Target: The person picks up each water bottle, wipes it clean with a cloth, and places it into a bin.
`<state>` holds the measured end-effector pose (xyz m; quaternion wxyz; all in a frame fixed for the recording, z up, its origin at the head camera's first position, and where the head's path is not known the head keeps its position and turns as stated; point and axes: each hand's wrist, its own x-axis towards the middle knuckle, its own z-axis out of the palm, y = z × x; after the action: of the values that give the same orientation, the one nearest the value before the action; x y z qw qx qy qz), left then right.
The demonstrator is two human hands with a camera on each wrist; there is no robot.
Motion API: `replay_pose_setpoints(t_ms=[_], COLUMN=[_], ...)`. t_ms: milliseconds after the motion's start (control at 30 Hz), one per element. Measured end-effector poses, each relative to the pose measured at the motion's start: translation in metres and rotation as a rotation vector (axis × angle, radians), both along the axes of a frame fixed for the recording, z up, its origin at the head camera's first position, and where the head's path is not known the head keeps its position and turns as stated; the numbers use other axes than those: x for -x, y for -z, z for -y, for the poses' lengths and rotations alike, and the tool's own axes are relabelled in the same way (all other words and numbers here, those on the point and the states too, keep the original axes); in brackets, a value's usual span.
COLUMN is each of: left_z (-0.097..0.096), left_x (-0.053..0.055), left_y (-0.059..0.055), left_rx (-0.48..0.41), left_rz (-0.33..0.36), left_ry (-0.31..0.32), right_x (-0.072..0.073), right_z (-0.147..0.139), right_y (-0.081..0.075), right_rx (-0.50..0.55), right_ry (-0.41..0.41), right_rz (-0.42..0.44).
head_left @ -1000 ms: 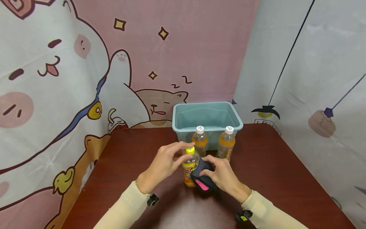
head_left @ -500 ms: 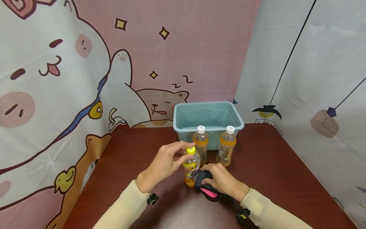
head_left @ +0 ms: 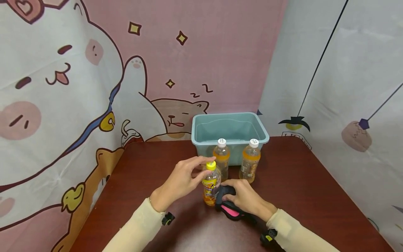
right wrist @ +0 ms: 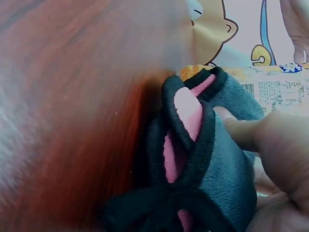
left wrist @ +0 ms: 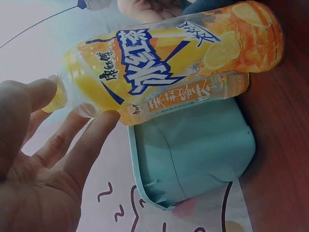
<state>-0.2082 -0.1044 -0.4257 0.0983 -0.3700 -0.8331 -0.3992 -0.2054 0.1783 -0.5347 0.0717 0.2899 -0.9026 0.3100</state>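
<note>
A plastic drink bottle with a yellow cap and a yellow-orange label stands upright on the table. My left hand pinches it at the cap and neck, which the left wrist view shows closely beside the bottle. Against the bottle's right side, my right hand grips a dark grey fabric piece with black edging and pink lining. In the right wrist view this folded fabric piece has a black strap, and my thumb presses its outer face. Its full shape is hidden.
Two white-capped bottles with orange labels stand behind, a left one and a right one. A light blue plastic bin is at the back of the reddish-brown table, close to the patterned wall cloth.
My right hand has lowered the fabric piece and drawn it slightly right, uncovering more of the yellow-capped bottle and the right-hand bottle behind. My left hand has stayed at the cap.
</note>
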Motion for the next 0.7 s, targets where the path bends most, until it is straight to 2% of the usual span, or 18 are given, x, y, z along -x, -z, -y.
replay_pose_setpoints(t_ms=[233, 467, 700], left_z=[0.000, 0.001, 0.000], left_x=[0.002, 0.002, 0.004], left_y=[0.002, 0.004, 0.000], left_rx=[0.010, 0.033, 0.004], left_rz=[-0.011, -0.013, -0.009], left_ry=[0.000, -0.033, -0.018], right_x=[-0.004, -0.009, -0.009], right_z=[0.001, 0.001, 0.000], right_y=[-0.007, -0.025, -0.042], right_rx=[0.085, 0.202, 0.291], right_ry=[0.029, 0.069, 0.043], right_rz=[-0.063, -0.142, -0.251])
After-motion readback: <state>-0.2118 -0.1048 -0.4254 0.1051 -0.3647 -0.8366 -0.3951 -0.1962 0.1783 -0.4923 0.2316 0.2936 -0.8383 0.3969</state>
